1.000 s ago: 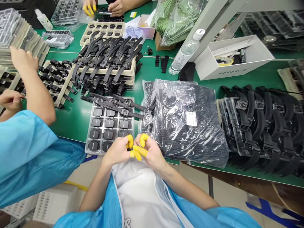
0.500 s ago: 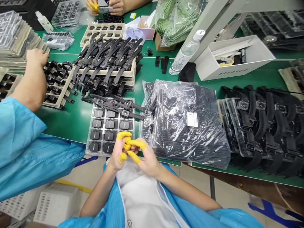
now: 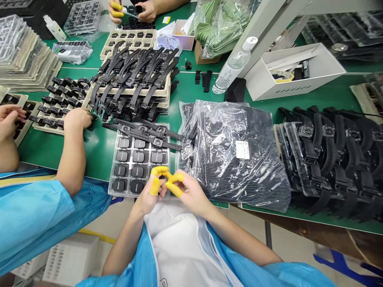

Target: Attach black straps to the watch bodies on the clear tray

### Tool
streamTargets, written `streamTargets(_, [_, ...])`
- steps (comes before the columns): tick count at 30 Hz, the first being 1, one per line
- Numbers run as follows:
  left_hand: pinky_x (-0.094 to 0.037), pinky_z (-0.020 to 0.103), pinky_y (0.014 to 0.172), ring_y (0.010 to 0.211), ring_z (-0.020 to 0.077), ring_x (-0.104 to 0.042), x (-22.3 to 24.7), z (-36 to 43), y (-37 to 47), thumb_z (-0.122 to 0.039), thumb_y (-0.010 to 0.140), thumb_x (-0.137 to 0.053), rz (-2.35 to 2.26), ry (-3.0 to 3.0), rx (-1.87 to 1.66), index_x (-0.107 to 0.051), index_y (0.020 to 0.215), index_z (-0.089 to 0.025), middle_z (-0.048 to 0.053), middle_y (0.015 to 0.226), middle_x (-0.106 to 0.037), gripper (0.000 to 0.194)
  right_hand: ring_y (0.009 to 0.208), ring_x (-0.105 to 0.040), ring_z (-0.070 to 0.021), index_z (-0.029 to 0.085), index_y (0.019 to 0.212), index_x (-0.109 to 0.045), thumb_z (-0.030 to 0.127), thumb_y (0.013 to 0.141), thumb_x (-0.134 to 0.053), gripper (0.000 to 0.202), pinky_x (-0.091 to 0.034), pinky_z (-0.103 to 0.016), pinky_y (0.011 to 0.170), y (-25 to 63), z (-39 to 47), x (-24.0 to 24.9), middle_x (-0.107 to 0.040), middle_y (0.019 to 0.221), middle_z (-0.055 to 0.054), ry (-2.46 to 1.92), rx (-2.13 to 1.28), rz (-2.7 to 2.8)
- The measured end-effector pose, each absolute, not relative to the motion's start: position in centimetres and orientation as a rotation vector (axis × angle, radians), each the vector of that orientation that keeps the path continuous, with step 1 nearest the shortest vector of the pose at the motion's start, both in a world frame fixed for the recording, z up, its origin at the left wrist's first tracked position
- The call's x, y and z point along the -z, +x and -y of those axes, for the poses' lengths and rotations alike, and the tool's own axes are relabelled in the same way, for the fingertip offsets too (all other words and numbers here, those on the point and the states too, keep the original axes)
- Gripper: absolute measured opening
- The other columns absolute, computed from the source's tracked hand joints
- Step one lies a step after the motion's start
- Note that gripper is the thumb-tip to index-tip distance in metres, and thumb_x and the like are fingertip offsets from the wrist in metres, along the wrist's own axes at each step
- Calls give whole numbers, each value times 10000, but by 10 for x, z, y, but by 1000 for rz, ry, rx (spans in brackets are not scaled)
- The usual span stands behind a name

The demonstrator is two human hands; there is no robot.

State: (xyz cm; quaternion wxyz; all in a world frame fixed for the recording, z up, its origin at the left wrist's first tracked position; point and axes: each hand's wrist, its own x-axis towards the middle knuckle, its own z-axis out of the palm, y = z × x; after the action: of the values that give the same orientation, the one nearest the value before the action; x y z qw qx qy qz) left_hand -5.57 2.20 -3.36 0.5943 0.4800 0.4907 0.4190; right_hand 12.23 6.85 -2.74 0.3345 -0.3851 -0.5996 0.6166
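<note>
My left hand (image 3: 152,191) and my right hand (image 3: 188,191), with yellow finger covers, meet at the front edge of the table, over the lower right corner of a clear tray (image 3: 129,175). Their fingertips are bent together; whatever lies between them is hidden or too small to make out. Black square pieces (image 3: 138,156) sit in the tray's compartments, and several black straps with watch bodies (image 3: 158,142) lie across its far end. Right of my hands is a clear plastic bag (image 3: 233,159) packed with black straps.
A co-worker's hand (image 3: 77,119) is at a tray of watches on the left; another person's hands (image 3: 146,11) work at the far side. Strapped watches (image 3: 131,81) are stacked on trays ahead. A bottle (image 3: 233,65) and white box (image 3: 293,75) stand behind the bag.
My hands remain together, with the fingers shifted and the left thumb turned upward. The co-worker's arm on the left has moved right and nearer, and another hand has appeared at the left edge.
</note>
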Motion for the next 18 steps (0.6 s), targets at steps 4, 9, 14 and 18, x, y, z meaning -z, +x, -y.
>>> streamTargets(4, [-504,246,649,701,109,-546,29,-25,-62,-358,1068,-504,-1200,1273,-990,-556,1379,-238,87,1147,-637,337,508,-451,-109,221,822,-589,563,826,-807,405,-298,-229,436,122,-68,31,-563,651,33,-985,-2104,881])
streamTargets(9, [-562,363,966,1139,219,-648,22,-28,-63,-169,1044,-496,-1204,1816,-1043,-615,1395,-271,117,1249,-656,384,414,-317,-56,204,856,-558,500,813,-850,417,-157,-191,386,120,-64,29,-461,540,92,-717,-2435,457])
streamTargets(14, [-605,318,895,1063,196,-702,22,-31,-62,-162,1025,-543,-1243,2049,-1067,-628,1336,-247,104,1178,-704,333,382,-298,-58,205,883,-556,512,847,-820,406,-180,-194,379,119,-61,30,-444,503,105,-643,-2485,398])
streamTargets(18, [-614,305,850,1007,189,-724,22,-32,-60,-169,1013,-570,-1240,2084,-1111,-655,1212,-225,90,1098,-739,223,373,-372,-69,208,805,-530,610,876,-752,464,-237,-206,394,119,-58,33,-487,480,89,-757,-2380,595])
